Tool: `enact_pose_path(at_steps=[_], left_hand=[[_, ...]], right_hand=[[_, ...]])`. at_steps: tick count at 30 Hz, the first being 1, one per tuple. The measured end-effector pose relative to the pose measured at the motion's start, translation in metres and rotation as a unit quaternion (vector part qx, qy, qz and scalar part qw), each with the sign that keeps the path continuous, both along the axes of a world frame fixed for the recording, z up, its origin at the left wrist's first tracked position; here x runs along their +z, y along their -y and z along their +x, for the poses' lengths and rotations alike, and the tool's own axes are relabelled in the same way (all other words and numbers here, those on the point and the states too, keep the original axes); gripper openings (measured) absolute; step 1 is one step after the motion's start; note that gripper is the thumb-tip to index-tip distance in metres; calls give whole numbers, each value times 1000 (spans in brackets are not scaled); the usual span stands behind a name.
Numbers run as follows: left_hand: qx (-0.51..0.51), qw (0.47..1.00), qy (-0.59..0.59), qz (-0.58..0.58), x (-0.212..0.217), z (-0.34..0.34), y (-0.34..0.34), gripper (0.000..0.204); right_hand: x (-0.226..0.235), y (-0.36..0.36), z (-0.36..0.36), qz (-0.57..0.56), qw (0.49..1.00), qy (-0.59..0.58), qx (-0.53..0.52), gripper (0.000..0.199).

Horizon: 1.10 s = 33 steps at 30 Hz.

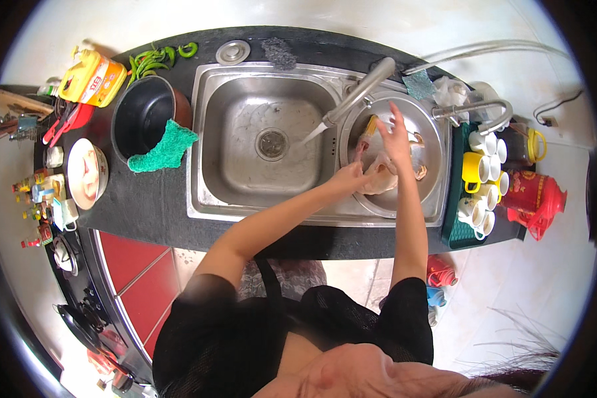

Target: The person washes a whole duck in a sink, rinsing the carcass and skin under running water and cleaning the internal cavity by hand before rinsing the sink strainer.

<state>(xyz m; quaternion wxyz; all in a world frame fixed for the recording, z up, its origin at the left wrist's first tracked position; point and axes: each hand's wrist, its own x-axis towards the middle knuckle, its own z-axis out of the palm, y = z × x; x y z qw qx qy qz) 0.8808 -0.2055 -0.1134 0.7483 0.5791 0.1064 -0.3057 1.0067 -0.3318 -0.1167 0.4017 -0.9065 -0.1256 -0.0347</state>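
A round steel basin (431, 174) sits in the right side of the sink. Inside it lies pale raw poultry (380, 178) with a yellowish part near the far left rim and a few brownish bits on the right. My left hand (353, 178) reaches over the basin's left rim, its fingers closed at the edge of the pale poultry. Above the basin's middle, my right hand (396, 139) has its fingers stretched out and apart, with nothing seen in it. Water runs from the faucet (361, 93) into the left sink bowl (235, 159).
Left of the sink stand a dark pot (129, 123) with a green cloth (166, 149) over its rim, a bowl (103, 174) of pinkish meat, green peppers (149, 63) and a yellow jug (93, 76). A green tray (454, 229) with several cups and a red thermos (534, 199) stand at right.
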Motion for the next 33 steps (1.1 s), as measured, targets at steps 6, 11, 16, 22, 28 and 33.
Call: enact_pose_path(at_steps=[6, 11, 16, 22, 28, 33], left_hand=[[25, 993, -33, 113, -44, -72, -116, 38], [110, 981, -64, 149, -70, -95, -183, 31], [156, 976, -79, 133, -58, -100, -209, 28], [151, 977, -79, 127, -61, -103, -219, 26], [165, 973, -98, 128, -60, -109, -227, 24], [164, 967, -20, 192, -88, -107, -240, 23]], right_hand=[[-16, -46, 27, -166, 981, 91, 43, 25], [-35, -33, 42, -184, 978, 98, 18, 18], [-20, -46, 40, -182, 981, 68, 15, 32], [-26, -48, 55, -134, 990, 30, -40, 38], [-27, -41, 72, -81, 992, -23, -97, 41], [-23, -79, 11, -106, 949, 237, -179, 33]])
